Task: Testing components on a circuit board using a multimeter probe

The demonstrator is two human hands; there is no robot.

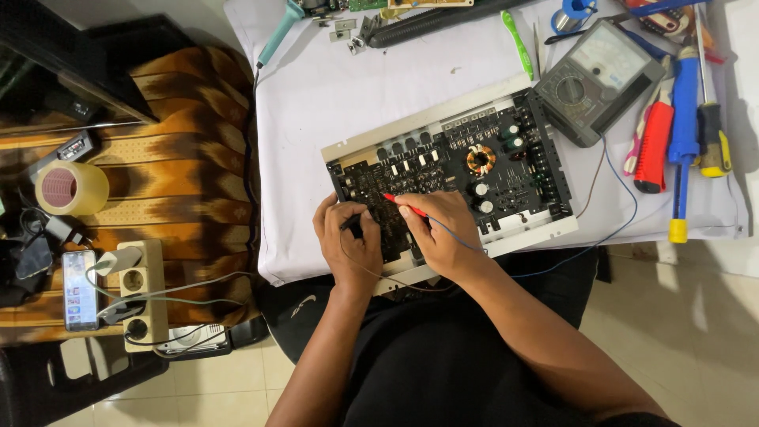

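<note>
Probing: you have both hands on the black circuit board, which lies in its pale metal tray on the white-covered counter, near edge toward you.
Right hand: your right hand pinches the red probe, tip down on the board left of centre.
Left hand: your left hand is curled round a black probe, its tip set on the board just beside the red one.
Leads: a blue wire and a thin brown one run from your hands right and far to the analog multimeter, which sits at the far right of the board, touching the tray corner.
Progress: judged from the layout, the board is already exposed and the meter wired; both probes are planted, so measurement is under way. Reading on the dial cannot be told.
Left to do: no component appears lifted; the soldering iron lies untouched at the far left of the counter.
Containers: the tray holds only the board. No box or bin is visible; screwdrivers and cutters lie loose at the right.
Side bench: tape roll, phone and power strip sit well apart, left.
</note>
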